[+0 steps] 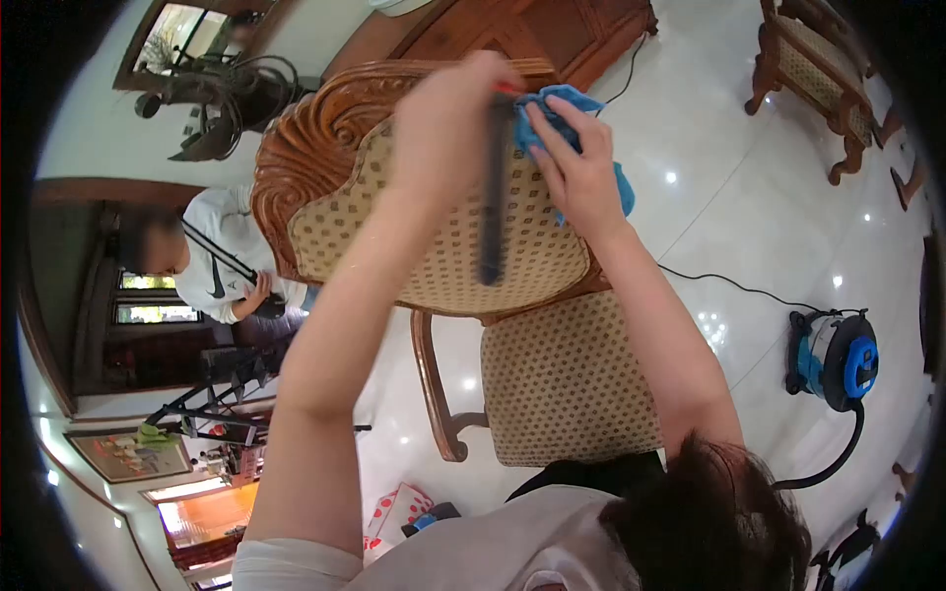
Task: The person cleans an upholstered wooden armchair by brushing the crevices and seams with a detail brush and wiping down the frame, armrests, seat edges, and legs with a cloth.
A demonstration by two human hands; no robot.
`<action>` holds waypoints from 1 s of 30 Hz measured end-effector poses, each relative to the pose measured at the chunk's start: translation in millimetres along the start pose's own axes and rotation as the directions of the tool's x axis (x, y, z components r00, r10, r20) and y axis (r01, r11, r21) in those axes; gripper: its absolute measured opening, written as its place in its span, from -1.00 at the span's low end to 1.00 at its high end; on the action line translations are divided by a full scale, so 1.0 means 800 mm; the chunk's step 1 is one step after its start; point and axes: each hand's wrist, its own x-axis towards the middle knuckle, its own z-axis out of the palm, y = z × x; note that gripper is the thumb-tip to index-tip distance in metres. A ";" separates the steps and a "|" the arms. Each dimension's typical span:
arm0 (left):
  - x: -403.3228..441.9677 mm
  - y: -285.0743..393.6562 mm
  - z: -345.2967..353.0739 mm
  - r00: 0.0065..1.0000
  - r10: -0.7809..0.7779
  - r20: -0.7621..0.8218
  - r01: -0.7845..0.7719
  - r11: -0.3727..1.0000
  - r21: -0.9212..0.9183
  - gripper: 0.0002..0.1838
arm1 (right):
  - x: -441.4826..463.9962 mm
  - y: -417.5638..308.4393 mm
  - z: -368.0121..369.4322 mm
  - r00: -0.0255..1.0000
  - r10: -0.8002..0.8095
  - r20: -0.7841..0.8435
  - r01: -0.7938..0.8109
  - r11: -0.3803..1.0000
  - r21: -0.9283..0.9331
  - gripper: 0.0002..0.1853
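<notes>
My right hand (581, 172) is holding a blue cloth (552, 123) at the chair's (458, 231) back edge, fingers slightly apart. My left hand (448, 113) is blurring at the black tool's (493, 197) top end; can't tell finger spread. Hair (724, 522) is covering part of my right arm. Chair is standing on shiny tile (719, 236), vacuum (833, 360) sitting right.

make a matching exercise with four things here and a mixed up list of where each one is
Things
1. crumpled blue cloth
2. long, dark stick-shaped tool
3. round black and blue vacuum cleaner
4. framed painting

Places
a. on the glossy white floor
b. in the left hand, blurred
c. hung up, lower left of the view
d. under the right hand's fingers

Pairs: 1-d, 2-b, 3-a, 4-c
</notes>
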 end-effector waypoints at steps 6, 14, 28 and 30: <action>-0.041 0.000 -0.006 0.974 -0.206 -0.089 0.198 0.975 -0.099 -0.84 | 0.054 -0.003 0.032 0.940 0.019 -0.340 0.022 0.993 0.115 -0.76; -0.066 0.007 -0.024 0.874 -0.390 -0.289 0.248 0.870 -0.426 -0.78 | 0.037 -0.006 0.022 0.927 0.190 -0.322 -0.168 0.981 0.098 -0.84; -0.081 -0.004 -0.030 0.849 -0.511 -0.131 0.346 0.727 -0.593 -0.76 | 0.059 -0.017 0.032 0.978 -0.053 -0.202 0.038 0.996 -0.075 -0.76; -0.085 -0.004 -0.024 0.847 -0.526 -0.081 0.394 0.722 -0.568 -0.75 | 0.064 -0.005 0.039 0.958 -0.207 -0.199 0.190 0.977 -0.100 -0.75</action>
